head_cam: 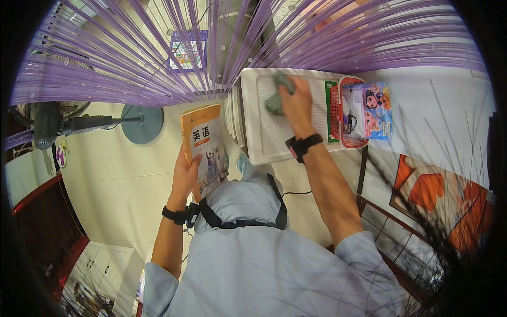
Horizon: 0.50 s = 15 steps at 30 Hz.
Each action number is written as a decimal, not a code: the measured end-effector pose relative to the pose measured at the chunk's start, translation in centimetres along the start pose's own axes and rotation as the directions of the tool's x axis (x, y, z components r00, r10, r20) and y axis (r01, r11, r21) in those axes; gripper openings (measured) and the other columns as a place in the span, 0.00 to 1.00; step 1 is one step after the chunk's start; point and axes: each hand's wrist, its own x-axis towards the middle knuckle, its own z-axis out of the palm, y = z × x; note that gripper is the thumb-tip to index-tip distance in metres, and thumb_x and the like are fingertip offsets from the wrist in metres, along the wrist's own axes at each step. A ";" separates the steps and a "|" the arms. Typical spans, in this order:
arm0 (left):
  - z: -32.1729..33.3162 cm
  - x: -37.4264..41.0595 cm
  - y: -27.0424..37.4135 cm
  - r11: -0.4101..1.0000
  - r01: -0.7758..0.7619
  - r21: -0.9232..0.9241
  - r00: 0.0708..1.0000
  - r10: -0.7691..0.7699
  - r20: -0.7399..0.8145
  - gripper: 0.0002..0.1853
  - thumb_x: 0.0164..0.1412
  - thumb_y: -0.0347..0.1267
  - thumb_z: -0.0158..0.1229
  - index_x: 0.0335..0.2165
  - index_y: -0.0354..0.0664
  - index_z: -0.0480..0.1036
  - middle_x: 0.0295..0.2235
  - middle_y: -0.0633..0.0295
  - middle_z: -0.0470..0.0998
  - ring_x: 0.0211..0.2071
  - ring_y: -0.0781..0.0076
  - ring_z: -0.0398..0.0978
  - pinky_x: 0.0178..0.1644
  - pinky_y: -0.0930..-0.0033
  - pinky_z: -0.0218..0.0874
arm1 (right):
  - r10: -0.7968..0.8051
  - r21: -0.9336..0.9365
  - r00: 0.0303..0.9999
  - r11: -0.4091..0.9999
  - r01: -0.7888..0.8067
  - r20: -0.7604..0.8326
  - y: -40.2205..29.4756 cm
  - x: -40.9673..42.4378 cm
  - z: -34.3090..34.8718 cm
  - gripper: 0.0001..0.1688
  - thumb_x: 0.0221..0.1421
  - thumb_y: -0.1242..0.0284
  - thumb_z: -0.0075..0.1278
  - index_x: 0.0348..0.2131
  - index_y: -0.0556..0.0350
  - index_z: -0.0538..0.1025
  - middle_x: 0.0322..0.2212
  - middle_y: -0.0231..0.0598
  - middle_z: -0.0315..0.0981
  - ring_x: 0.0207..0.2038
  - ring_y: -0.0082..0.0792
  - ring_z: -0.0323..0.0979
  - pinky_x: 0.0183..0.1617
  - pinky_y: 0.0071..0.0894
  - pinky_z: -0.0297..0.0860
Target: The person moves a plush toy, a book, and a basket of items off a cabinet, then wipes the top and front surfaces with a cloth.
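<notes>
In my left hand (186, 174) is an orange-spined textbook (210, 152), gripped by its lower left edge and held upright, its cover bearing writing and a picture of people. My right hand (297, 103) presses a grey-green cloth (276, 101) onto the ribbed top of a white plastic cabinet (291, 148). At the right side of that top stands a red plastic basket (353, 143) with a colourful cartoon packet (378, 111) in it. A green book (332, 134) lies flat beside the basket, partly hidden by it.
Purple string curtains (150, 71) with beads hang across the far side. A standing fan (85, 123) with a round base is at the left. Near the curtain lies a purple-edged box (188, 51). White cupboards (105, 263) stand at the lower left, and a cable (297, 193) crosses the floor.
</notes>
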 end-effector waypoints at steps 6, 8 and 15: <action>-0.2 0.6 -0.7 0.998 -0.054 -0.010 0.999 0.054 0.004 0.28 0.70 0.21 0.55 0.65 0.34 0.63 0.57 0.53 0.77 0.59 0.64 0.73 0.66 0.63 0.62 | 0.135 0.413 0.900 0.853 -0.318 0.413 -4.1 -4.2 -2.0 0.22 0.63 0.71 0.60 0.54 0.60 0.79 0.50 0.43 0.77 0.52 0.41 0.78 0.56 0.39 0.73; -0.4 0.6 -1.5 0.994 -0.108 0.012 0.994 0.107 0.019 0.26 0.71 0.21 0.55 0.65 0.34 0.63 0.58 0.53 0.77 0.60 0.65 0.73 0.66 0.63 0.62 | 0.247 0.599 0.749 0.472 -0.647 0.615 -2.8 -4.9 -4.0 0.25 0.67 0.73 0.55 0.60 0.64 0.75 0.55 0.43 0.77 0.54 0.29 0.77 0.56 0.32 0.74; -0.5 1.5 -0.4 0.997 -0.070 -0.021 0.997 0.070 0.026 0.28 0.69 0.21 0.55 0.65 0.34 0.63 0.57 0.52 0.77 0.60 0.63 0.73 0.66 0.63 0.61 | 0.309 0.765 0.888 0.458 -0.452 0.340 2.3 -7.3 -7.0 0.25 0.66 0.77 0.53 0.60 0.65 0.72 0.54 0.45 0.77 0.55 0.33 0.76 0.61 0.34 0.72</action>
